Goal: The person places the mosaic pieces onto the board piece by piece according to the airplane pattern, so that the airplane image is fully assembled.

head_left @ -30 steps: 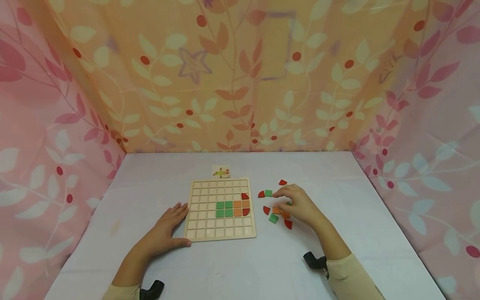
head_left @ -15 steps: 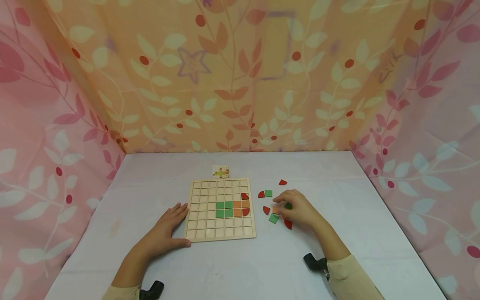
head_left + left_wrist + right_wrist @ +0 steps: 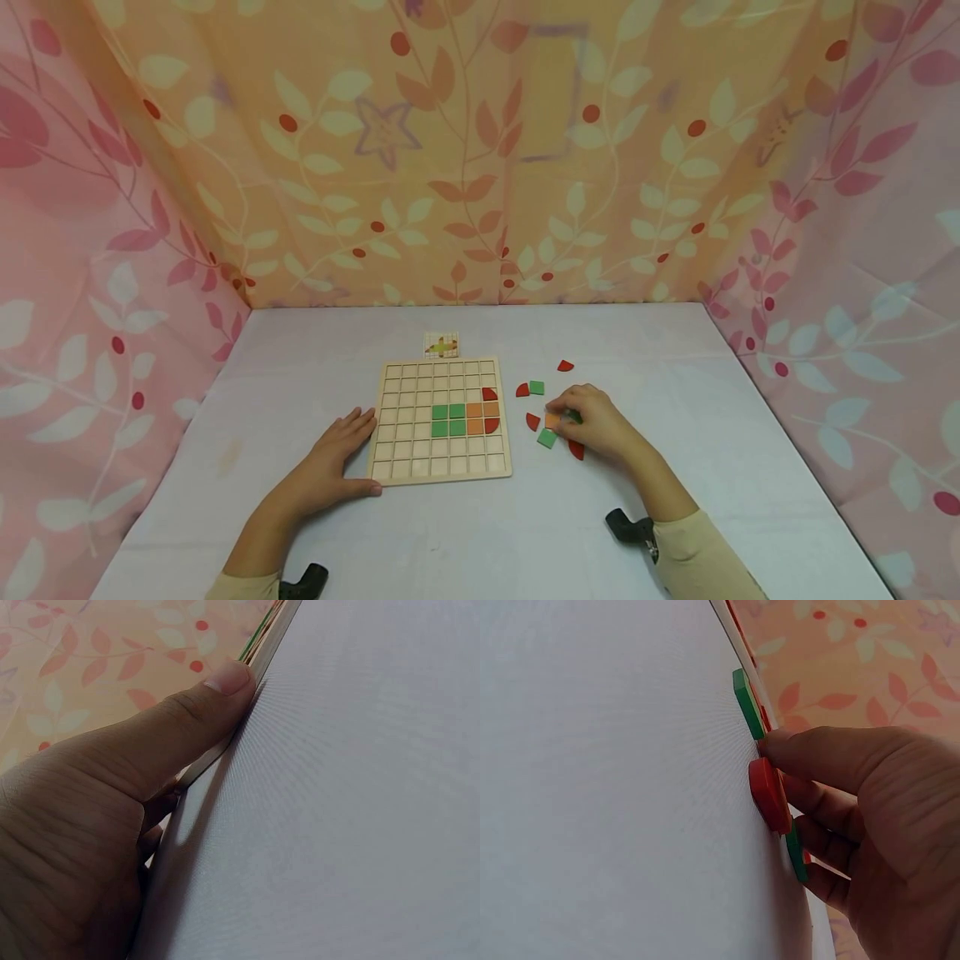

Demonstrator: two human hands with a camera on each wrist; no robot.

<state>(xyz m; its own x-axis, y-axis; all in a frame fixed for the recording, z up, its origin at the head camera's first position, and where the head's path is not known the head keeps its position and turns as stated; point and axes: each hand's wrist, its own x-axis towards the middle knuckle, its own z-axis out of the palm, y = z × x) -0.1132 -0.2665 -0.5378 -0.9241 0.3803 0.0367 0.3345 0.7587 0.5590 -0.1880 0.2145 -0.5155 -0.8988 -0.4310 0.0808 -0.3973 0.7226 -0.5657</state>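
A wooden grid board [image 3: 405, 451] lies on the table with several green squares [image 3: 449, 419], orange squares [image 3: 483, 409] and two red quarter-rounds [image 3: 491, 426] in its cells. My left hand [image 3: 330, 461] rests at the board's left edge, fingers extended; its thumb [image 3: 225, 678] touches the lower edge. To the right of the board, my right hand [image 3: 600, 423] is low over loose tiles, with thumb and forefinger pinching an orange square tile [image 3: 552, 420]. Under its palm a green tile [image 3: 573, 415] is partly hidden. A red tile [image 3: 763, 791] stands close by the thumb in the right wrist view.
Around the right hand lie loose red quarter-rounds [image 3: 566, 365] and green squares [image 3: 547, 437]. A small picture card [image 3: 441, 344] sits just behind the board. Floral cloth [image 3: 480, 208] walls in the white table [image 3: 435, 542] at the back and sides.
My right hand has lowered slightly, and its forefinger has drawn down toward the thumb at the orange square. The left hand and the board stay where they were.
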